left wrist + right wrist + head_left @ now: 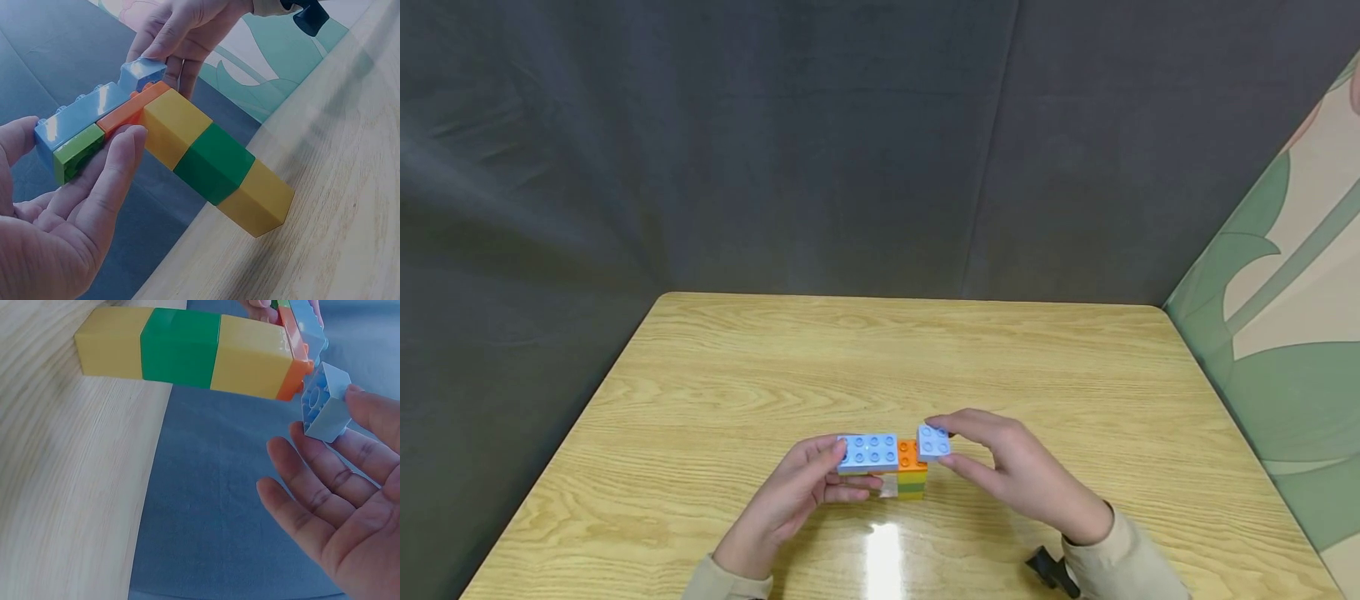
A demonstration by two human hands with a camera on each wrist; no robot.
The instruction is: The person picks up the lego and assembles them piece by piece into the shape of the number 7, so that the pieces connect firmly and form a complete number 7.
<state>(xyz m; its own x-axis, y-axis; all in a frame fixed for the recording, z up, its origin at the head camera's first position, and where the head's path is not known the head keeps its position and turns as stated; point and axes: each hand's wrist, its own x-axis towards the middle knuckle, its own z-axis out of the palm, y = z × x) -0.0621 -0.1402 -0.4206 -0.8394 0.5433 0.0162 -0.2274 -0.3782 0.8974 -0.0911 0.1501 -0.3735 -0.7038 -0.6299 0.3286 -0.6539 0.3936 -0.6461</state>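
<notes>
A tower of a yellow brick [178, 122], a green brick [214, 164] and another yellow brick [257, 197] stands on the table. An orange brick [907, 454] caps it and reaches left. On the orange one's left part sits a long blue brick [868, 450], with a light green brick [78, 153] under its outer end. My left hand [805, 483] grips this blue end between thumb and fingers. My right hand [1011, 467] pinches a small light blue brick [328, 403], tilted, its hollow underside facing the orange studs and close beside them.
The wooden table [880, 358] spreads out around the bricks. Behind it hangs a dark cloth [850, 167], and a leaf-patterned panel [1300, 400] lines the right side. A black strap-like piece [1051, 571] is by my right sleeve [1120, 558].
</notes>
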